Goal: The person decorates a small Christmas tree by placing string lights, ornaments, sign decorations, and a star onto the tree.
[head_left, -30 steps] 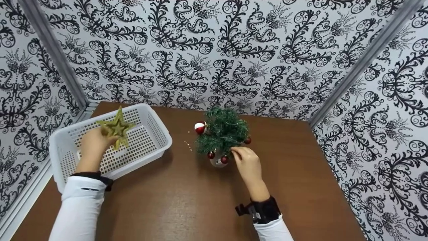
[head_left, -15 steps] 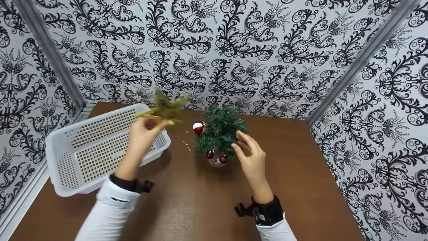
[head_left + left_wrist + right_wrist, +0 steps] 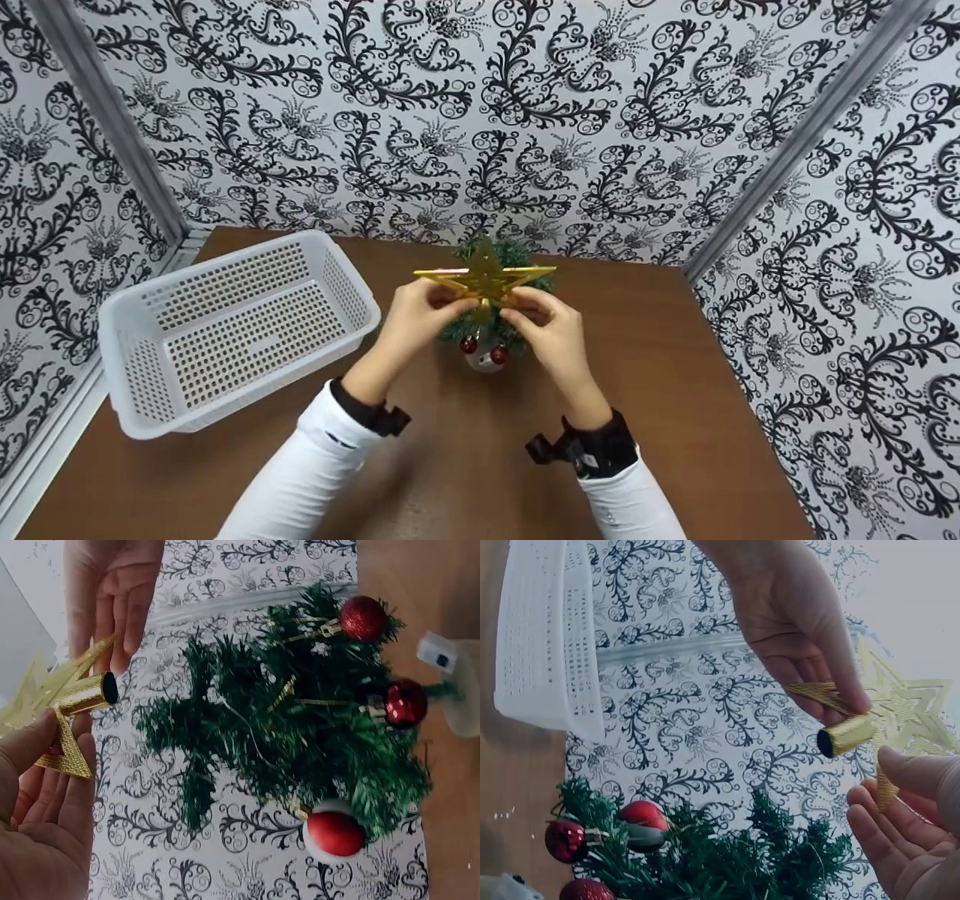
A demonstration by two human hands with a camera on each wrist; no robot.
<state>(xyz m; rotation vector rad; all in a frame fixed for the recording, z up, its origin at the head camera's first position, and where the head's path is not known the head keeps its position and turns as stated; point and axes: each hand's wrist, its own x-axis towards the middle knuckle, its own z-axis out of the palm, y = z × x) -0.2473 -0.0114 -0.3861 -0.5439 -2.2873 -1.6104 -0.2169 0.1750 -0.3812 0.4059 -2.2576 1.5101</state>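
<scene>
A gold star tree topper (image 3: 486, 271) with a short hollow tube (image 3: 88, 695) at its base is held above a small green Christmas tree (image 3: 517, 255). My left hand (image 3: 416, 315) pinches one lower point of the star between thumb and fingers. On the other lower point, my right hand (image 3: 551, 334) has its thumb and fingers pinched. In the left wrist view, the tube's open end faces the tree's tip, apart from it. Red baubles (image 3: 364, 619) and a red-and-white bauble (image 3: 335, 831) hang on the tree (image 3: 300, 727). The star hides part of the tree in the head view.
A white perforated plastic basket (image 3: 240, 409) stands on the brown table (image 3: 645, 420) at the left. The tree's white base (image 3: 486, 361) rests on the table. Patterned walls (image 3: 450, 112) enclose the back and sides. Tiny light bits (image 3: 502, 814) lie on the table near the tree.
My left hand has carried the star from over the basket rightward to above the tree. My right hand has left the tree's lower branches and taken hold of the star.
</scene>
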